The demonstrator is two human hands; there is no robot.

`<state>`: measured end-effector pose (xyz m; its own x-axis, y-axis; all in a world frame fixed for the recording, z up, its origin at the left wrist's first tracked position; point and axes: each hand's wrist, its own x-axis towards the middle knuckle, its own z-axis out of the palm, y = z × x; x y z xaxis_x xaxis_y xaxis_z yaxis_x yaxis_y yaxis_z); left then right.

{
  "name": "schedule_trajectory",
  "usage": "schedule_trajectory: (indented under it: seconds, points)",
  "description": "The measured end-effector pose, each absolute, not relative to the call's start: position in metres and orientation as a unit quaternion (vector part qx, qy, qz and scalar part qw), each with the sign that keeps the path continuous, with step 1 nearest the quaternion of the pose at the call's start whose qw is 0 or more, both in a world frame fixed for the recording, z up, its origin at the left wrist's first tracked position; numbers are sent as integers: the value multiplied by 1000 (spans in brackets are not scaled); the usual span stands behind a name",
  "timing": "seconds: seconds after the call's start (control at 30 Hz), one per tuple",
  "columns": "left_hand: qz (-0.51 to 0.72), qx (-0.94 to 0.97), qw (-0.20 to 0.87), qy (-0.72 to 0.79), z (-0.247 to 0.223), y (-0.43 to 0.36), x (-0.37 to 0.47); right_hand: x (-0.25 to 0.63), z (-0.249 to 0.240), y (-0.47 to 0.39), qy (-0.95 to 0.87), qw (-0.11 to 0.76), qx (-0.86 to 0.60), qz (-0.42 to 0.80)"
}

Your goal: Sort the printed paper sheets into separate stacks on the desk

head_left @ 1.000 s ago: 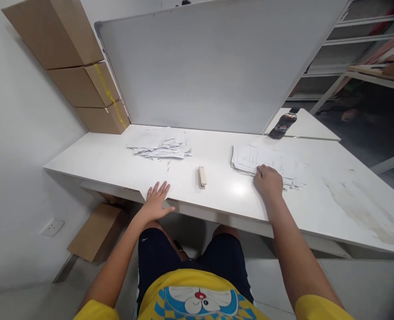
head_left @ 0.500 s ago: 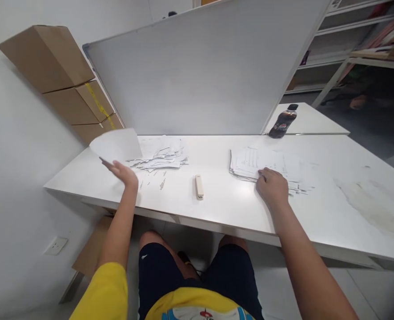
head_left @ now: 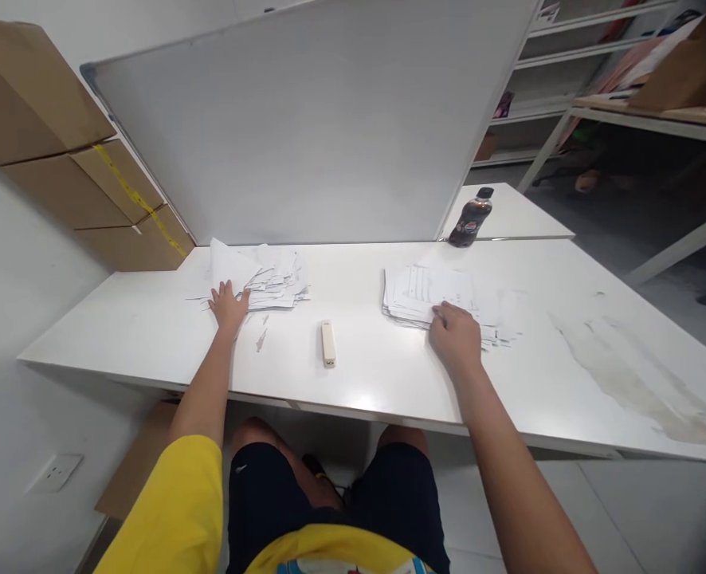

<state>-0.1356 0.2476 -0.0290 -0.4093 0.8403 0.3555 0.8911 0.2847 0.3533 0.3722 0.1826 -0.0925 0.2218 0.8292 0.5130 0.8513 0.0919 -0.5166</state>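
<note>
My left hand [head_left: 227, 307] lies with spread fingers on a white sheet of paper [head_left: 229, 263] at the left end of an uneven paper pile [head_left: 278, 279]. The sheet's far corner sticks up a little. On the right, my right hand [head_left: 456, 331] rests at the near edge of a second stack of papers [head_left: 413, 291], its fingers curled and thumb pressed in at the edge of a printed sheet. Between the two piles lies a cream-coloured stapler [head_left: 327, 344], touched by neither hand.
A large whiteboard [head_left: 305, 135] stands along the back of the white table [head_left: 353, 391]. A cola bottle [head_left: 470, 219] is at the back right. Cardboard boxes [head_left: 42, 96] are stacked at the left wall. Grey scraps or marks lie near the left pile.
My left hand has come down from the air with the curved sheet and spread its fingers over it on the left pile. My right hand stays at its stack. The view has shifted right.
</note>
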Motion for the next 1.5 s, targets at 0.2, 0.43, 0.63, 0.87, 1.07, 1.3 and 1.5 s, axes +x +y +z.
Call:
schedule_trajectory:
  seconds: [0.2, 0.43, 0.63, 0.87, 1.07, 1.3, 1.5]
  points:
    - [-376, -522, 80, -761, -28, 244, -138, 373, -92, 183, -622, 393, -677, 1]
    - [-466, -546, 151, -680, -28, 204, -112, 372, -87, 180, -612, 393, -686, 12]
    - [-383, -697, 166, -583, -38, 126, -72, 373, -83, 175, -609, 390, -690, 32]
    - [-363, -706, 143, -591, -77, 17, -26, 378, -86, 172, -596, 425, -680, 44]
    - [-317, -706, 117, -622, -83, -12, -19, 379, -85, 170, -603, 406, -685, 49]
    - [-290, -617, 38, -730, -64, -27, -4, 379, -81, 164, -588, 408, -695, 69]
    - [-307, -606, 66, -731, -43, -17, 9, 379, -82, 164, -584, 410, -696, 84]
